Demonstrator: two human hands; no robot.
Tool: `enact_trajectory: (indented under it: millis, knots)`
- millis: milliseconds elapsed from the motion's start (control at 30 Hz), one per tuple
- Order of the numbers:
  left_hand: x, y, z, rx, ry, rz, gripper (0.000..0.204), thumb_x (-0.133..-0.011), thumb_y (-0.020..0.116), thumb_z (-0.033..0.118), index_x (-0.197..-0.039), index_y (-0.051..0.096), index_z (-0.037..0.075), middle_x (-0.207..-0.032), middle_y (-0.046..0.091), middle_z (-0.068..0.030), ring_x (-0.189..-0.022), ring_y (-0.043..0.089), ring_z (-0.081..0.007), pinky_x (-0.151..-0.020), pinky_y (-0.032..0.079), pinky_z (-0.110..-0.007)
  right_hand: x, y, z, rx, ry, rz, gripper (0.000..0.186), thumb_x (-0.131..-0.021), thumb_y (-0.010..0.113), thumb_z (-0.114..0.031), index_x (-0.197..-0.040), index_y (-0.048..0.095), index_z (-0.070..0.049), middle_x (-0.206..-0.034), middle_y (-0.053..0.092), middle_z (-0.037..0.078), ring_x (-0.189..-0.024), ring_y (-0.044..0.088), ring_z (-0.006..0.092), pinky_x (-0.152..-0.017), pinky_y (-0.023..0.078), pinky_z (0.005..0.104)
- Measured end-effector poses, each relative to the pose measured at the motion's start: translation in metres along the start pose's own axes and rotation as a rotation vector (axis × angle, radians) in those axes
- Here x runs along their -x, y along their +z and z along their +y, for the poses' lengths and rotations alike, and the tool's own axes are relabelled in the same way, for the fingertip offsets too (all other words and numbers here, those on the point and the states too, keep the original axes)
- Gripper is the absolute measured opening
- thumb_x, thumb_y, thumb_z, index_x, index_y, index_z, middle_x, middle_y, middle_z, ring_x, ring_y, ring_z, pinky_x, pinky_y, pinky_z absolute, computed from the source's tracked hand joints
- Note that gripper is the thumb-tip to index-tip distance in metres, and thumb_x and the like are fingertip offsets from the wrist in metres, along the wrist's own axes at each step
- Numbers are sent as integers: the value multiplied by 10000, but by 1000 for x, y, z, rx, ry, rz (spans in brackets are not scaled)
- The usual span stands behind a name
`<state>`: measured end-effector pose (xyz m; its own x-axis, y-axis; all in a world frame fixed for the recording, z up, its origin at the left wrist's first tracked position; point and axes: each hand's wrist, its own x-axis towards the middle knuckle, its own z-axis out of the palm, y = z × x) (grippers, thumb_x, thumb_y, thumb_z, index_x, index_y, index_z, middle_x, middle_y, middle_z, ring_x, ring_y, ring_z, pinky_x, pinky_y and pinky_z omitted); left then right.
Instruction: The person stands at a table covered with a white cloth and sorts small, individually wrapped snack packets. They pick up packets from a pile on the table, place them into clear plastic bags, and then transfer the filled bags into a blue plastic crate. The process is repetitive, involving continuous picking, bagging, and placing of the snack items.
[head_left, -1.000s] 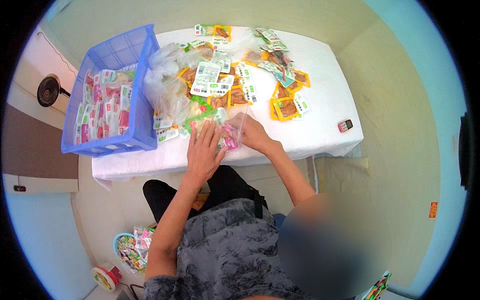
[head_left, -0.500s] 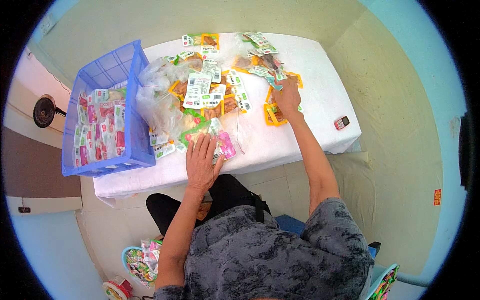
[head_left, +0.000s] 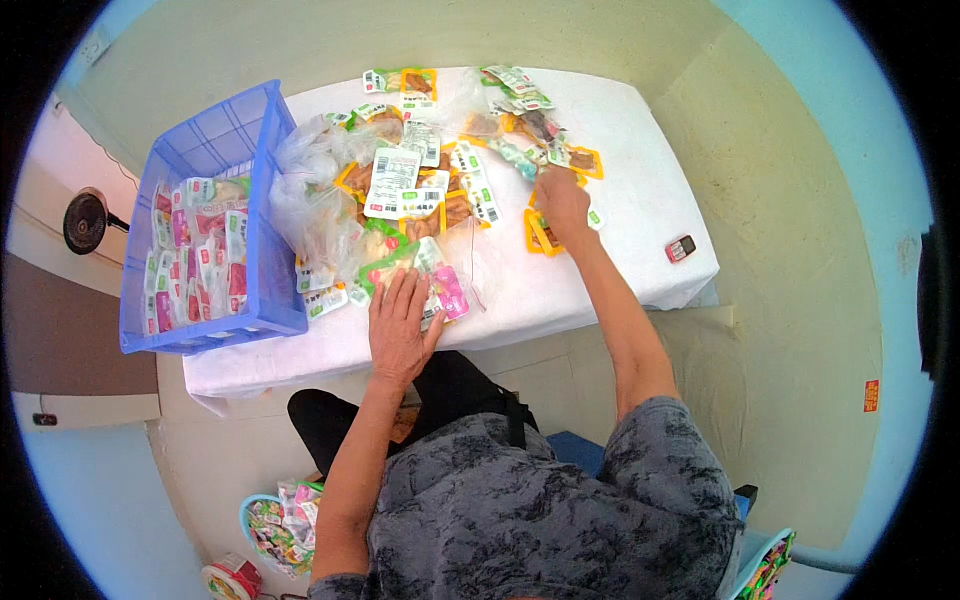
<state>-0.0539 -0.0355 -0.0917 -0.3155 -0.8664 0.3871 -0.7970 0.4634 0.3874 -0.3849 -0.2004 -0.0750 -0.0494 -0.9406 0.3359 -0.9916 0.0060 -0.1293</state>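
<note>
My left hand (head_left: 400, 320) lies flat with its fingers stretched out over a clear plastic bag of snack packets near the table's front edge. A green-edged packet (head_left: 385, 268) shows above its fingertips and a pink and white packet (head_left: 448, 292) beside them. Farther right, my right hand (head_left: 564, 205) is closed, its fingers curled down among loose packets; what they hold is hidden. Close to that hand lie yellow-edged packets (head_left: 541, 237) with brown food inside. Beyond it spreads a pile of mixed packets (head_left: 520, 127).
At left stands a blue crate (head_left: 257, 300) of upright packets. Crumpled clear bags (head_left: 320, 190) and a packet heap (head_left: 395, 180) fill the middle of the white-covered table (head_left: 640, 150). A small red phone (head_left: 680, 248) lies at right. Below are a filled basin (head_left: 245, 520) and another (head_left: 757, 570).
My right hand has drawn slightly back and left, and its fingers have curled in. A yellow-edged packet past it shows more now. My left hand rests as before.
</note>
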Motion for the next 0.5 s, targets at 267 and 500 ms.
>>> enact_trajectory:
  millis: [267, 500]
  knots:
    - [1, -1, 1, 10, -13, 21, 564, -928, 653, 350, -1391, 547, 46, -1453, 524, -141, -1399, 435, -299, -1201, 239, -501, 16, -24, -63, -328, -91, 79, 156, -857, 709, -244, -904, 691, -96, -952, 632, 102, -908, 651, 309, -744, 525, 454]
    - [4, 0, -2, 18, -13, 57, 556, -933, 638, 365, -1385, 552, 51, -1439, 534, -144, -1397, 436, -299, -1196, 245, -499, -29, -19, -206, -699, -470, 54, 808, -738, 823, -344, -1442, 470, -164, -1487, 430, 210, -1378, 418, 393, -1087, 412, 476]
